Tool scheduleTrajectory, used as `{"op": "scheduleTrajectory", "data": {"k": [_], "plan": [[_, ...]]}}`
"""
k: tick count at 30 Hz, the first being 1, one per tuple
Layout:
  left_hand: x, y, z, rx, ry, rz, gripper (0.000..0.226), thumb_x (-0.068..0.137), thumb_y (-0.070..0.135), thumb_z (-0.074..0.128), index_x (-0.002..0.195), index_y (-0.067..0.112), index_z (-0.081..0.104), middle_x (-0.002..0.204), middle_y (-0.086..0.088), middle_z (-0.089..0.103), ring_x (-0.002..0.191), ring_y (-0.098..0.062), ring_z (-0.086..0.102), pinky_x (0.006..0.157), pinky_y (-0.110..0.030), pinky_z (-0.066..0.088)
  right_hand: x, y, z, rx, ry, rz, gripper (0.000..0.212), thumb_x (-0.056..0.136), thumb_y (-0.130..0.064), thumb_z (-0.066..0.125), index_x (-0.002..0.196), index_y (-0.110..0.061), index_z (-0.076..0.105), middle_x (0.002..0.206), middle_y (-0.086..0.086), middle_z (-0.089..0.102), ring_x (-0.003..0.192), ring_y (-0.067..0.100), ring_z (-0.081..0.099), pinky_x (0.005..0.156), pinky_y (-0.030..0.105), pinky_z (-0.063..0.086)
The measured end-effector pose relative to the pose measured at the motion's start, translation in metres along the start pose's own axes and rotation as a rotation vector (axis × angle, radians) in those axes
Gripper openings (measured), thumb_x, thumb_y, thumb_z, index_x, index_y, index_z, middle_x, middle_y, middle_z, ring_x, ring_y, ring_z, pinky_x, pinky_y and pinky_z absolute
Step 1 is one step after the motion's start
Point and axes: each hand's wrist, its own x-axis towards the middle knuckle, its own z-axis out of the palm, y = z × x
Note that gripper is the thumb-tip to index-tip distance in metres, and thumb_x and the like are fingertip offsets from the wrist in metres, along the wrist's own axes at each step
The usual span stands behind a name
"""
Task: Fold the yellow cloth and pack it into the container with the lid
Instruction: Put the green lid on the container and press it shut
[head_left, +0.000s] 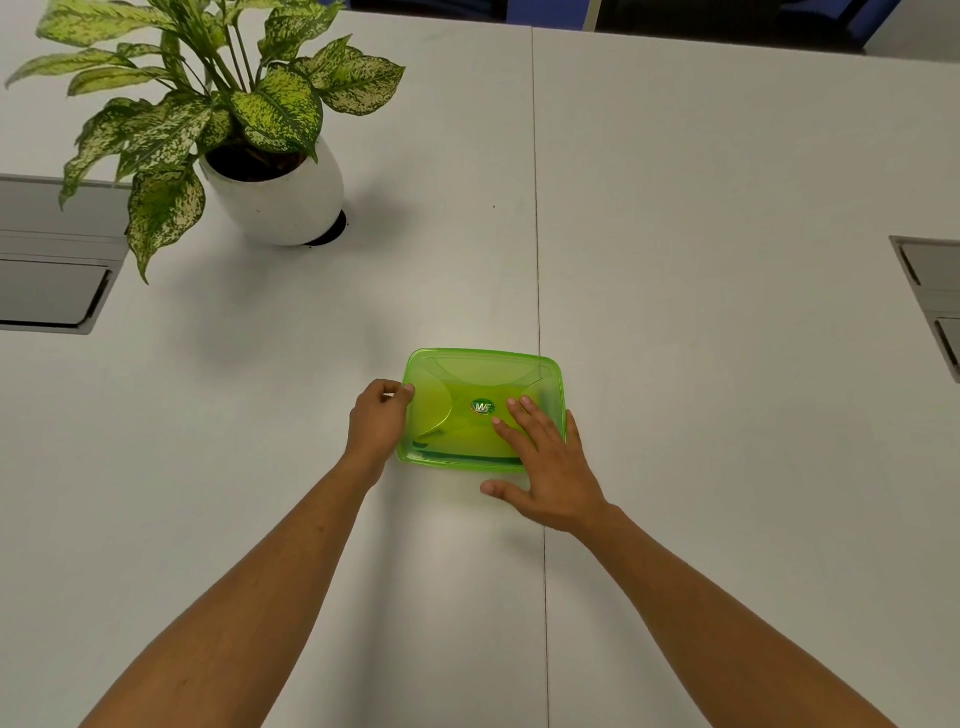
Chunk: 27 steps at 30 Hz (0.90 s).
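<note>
A translucent green rectangular container (467, 374) sits on the white table, with its green lid (441, 410) lying on top and a round logo sticker in the lid's middle. A yellowish shape shows faintly through the lid; whether it is the yellow cloth I cannot tell. My left hand (378, 415) curls against the container's left edge, fingertips touching the lid's rim. My right hand (545, 462) lies flat, fingers spread, on the lid's near right part, with the thumb resting on the table in front.
A potted plant (270, 176) in a white pot stands at the back left. Grey cable hatches are set into the table at the far left (52, 280) and far right (935, 296). A table seam (540, 260) runs front to back just right of centre.
</note>
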Motion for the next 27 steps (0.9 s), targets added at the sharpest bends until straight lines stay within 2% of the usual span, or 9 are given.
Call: {"op": "scheduleTrajectory", "data": {"k": [3,5,9,12,14,16,20,23,27], "plan": [[0.004,0.01,0.003,-0.061,-0.003,-0.001,0.027,0.086,0.022,0.055,0.113,0.024,0.06,0.098,-0.001,0.061,0.087,-0.018,0.057,0.069,-0.031,0.045,0.008,-0.01,-0.008,0.207,0.108,0.128,0.058,0.088,-0.064,0.041,0.13,-0.026,0.055,0.152,-0.004,0.037,0.144,0.011,0.022,0.116,0.057,0.006],[0.006,0.017,0.004,-0.058,0.003,0.021,0.032,0.086,0.022,0.054,0.117,0.024,0.059,0.101,-0.001,0.06,0.09,-0.018,0.056,0.068,-0.028,0.042,0.017,-0.016,-0.014,0.246,0.206,0.188,0.042,0.091,-0.053,0.048,0.117,-0.024,0.064,0.141,-0.004,0.05,0.136,0.015,0.038,0.113,0.058,0.013],[0.015,0.025,0.008,-0.005,0.044,0.022,0.037,0.087,0.053,0.055,0.107,0.022,0.058,0.109,0.002,0.058,0.094,-0.017,0.055,0.075,-0.03,0.041,0.03,-0.017,-0.018,0.182,0.398,0.239,0.041,0.091,-0.048,0.052,0.122,-0.022,0.061,0.14,0.001,0.051,0.132,0.018,0.041,0.113,0.053,0.019],[0.024,0.027,0.011,0.029,0.022,-0.019,0.05,0.085,0.065,0.051,0.105,0.02,0.056,0.108,0.0,0.056,0.098,-0.022,0.054,0.081,-0.034,0.04,0.045,-0.012,-0.02,0.302,0.524,0.539,0.043,0.095,-0.046,0.047,0.124,-0.016,0.056,0.133,0.007,0.053,0.124,0.026,0.046,0.101,0.047,0.036],[0.028,0.027,0.015,0.029,0.006,-0.037,0.054,0.087,0.064,0.049,0.104,0.013,0.058,0.103,-0.002,0.058,0.096,-0.023,0.054,0.078,-0.033,0.04,0.059,-0.005,-0.021,0.504,0.472,0.81,0.046,0.097,-0.049,0.038,0.125,-0.014,0.052,0.129,0.009,0.051,0.12,0.029,0.048,0.097,0.045,0.039],[0.031,0.025,0.019,0.022,0.028,-0.041,0.054,0.088,0.063,0.049,0.097,0.01,0.057,0.091,0.0,0.058,0.088,-0.023,0.054,0.07,-0.033,0.039,0.073,0.004,-0.02,0.676,0.388,0.988,0.05,0.097,-0.053,0.032,0.119,-0.013,0.053,0.124,0.011,0.054,0.114,0.029,0.052,0.091,0.039,0.041],[0.036,0.02,0.022,0.008,0.04,-0.029,0.053,0.088,0.062,0.049,0.093,0.009,0.055,0.082,0.002,0.054,0.081,-0.022,0.052,0.069,-0.034,0.041,0.08,0.015,-0.012,0.718,0.379,1.035,0.042,0.095,-0.055,0.036,0.1,-0.015,0.05,0.101,0.008,0.062,0.095,0.03,0.058,0.081,0.039,0.047],[0.039,0.019,0.022,0.02,0.002,0.002,0.048,0.092,0.059,0.046,0.086,0.011,0.049,0.079,0.002,0.05,0.079,-0.022,0.049,0.072,-0.035,0.041,0.077,0.019,-0.006,0.752,0.415,1.039,0.043,0.092,-0.06,0.04,0.091,-0.018,0.047,0.079,-0.002,0.054,0.083,0.028,0.057,0.073,0.038,0.047],[0.042,0.02,0.021,0.059,-0.035,0.026,0.052,0.095,0.056,0.04,0.097,0.005,0.052,0.083,0.001,0.051,0.084,-0.023,0.049,0.076,-0.037,0.041,0.079,0.019,-0.005,0.721,0.397,1.049,0.046,0.091,-0.062,0.038,0.087,-0.017,0.044,0.079,0.001,0.054,0.078,0.028,0.055,0.07,0.039,0.047]]}}
